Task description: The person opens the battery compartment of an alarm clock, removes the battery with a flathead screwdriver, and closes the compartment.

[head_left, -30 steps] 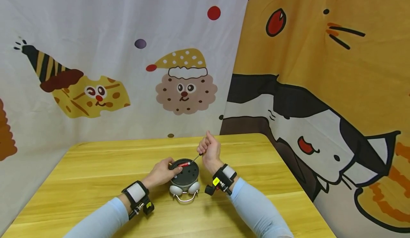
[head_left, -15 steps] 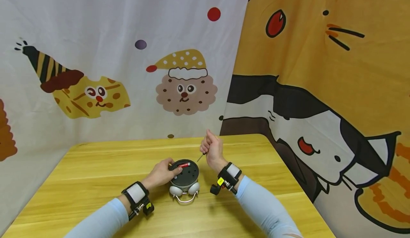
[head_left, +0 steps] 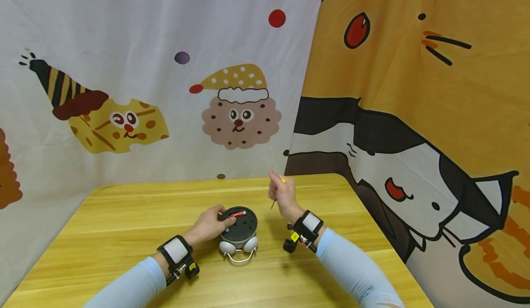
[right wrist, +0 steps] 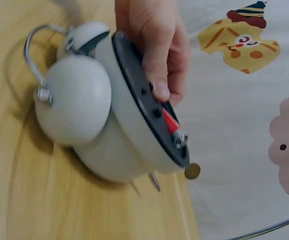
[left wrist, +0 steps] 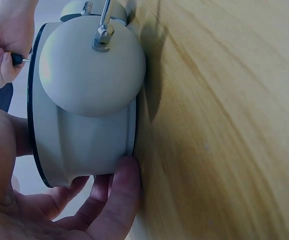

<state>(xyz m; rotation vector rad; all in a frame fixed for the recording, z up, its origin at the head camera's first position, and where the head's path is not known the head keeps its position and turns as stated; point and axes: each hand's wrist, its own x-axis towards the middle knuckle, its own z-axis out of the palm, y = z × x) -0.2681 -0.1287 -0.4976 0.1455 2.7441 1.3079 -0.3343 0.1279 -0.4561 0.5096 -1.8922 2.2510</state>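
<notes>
A twin-bell alarm clock (head_left: 244,230) lies face down on the table, its dark back upward and its bells and wire handle towards me. A red battery (right wrist: 170,122) sits in the compartment in that back. My left hand (head_left: 209,223) grips the clock's left side, with the thumb on the back and the other fingers (left wrist: 119,200) curled round the pale casing. Off to the clock's right, my right hand (head_left: 284,194) is raised and holds a screwdriver (right wrist: 262,232) in its fist. The shaft points down, apart from the clock; a yellow end of the handle shows above the fist.
The wooden table (head_left: 145,216) ends at a hanging cloth (head_left: 157,160) with printed cartoon figures. Another printed cloth (head_left: 397,160) hangs along the right side. Each wrist carries a strapped camera (head_left: 191,269).
My right hand has drawn the screwdriver away from the battery and moved right, clear of the clock. My left hand and the clock have stayed in place.
</notes>
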